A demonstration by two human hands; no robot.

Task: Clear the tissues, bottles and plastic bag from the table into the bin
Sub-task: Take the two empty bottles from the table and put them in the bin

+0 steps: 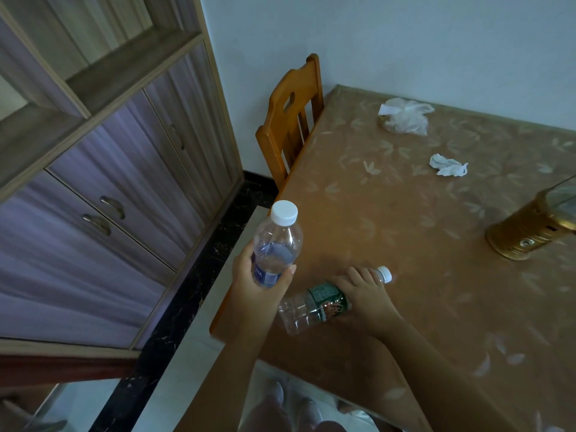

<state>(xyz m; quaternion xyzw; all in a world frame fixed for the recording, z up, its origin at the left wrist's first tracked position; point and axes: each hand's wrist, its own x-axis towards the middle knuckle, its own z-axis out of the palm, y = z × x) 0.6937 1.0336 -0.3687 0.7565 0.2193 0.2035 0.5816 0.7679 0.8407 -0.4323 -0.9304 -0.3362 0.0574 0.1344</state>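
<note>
My left hand [258,282] grips a clear bottle with a blue label and white cap [277,241], held upright just off the table's left edge. My right hand [364,294] is wrapped over a green-labelled clear bottle [314,307] lying on its side on the table [405,244], cap pointing right. A crumpled white tissue [448,165] lies further back on the table. A crumpled clear plastic bag [403,116] sits near the far edge by the wall. No bin is in view.
A wooden chair [290,120] is tucked in at the table's left side. A golden lamp-like object [530,226] stands at the right. A tall cabinet with drawers [118,169] fills the left. My shoes show on the floor below.
</note>
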